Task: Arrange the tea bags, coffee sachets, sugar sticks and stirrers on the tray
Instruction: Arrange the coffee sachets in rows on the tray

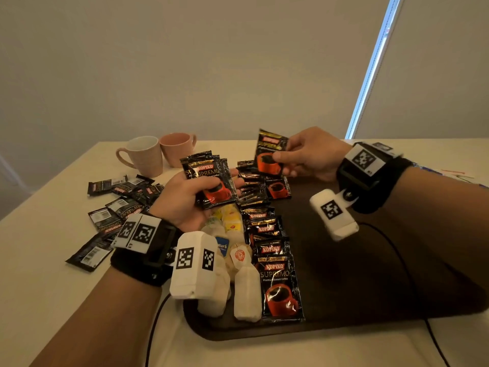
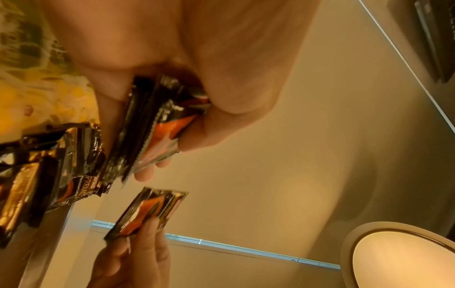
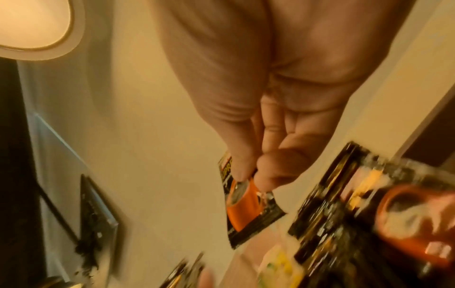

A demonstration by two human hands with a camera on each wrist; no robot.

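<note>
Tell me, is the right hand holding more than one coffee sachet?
No, the right hand pinches a single coffee sachet, while the left hand holds a stack of sachets.

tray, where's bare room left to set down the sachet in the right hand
The tray is bare right of the coffee sachet row, under the right hand holding one sachet. Its left side is crowded: tea bags sit beside the row, below the left hand gripping a stack.

Coffee sachets [image 1: 280, 287]: glossy foil-like film, crinkled. Tea bags [image 1: 247, 295], lower centre: matt porous paper. Tray [image 1: 370, 274]: dark, matt, smooth. Mugs [image 1: 143, 154], upper left: ceramic-looking, matt speckled.
</note>
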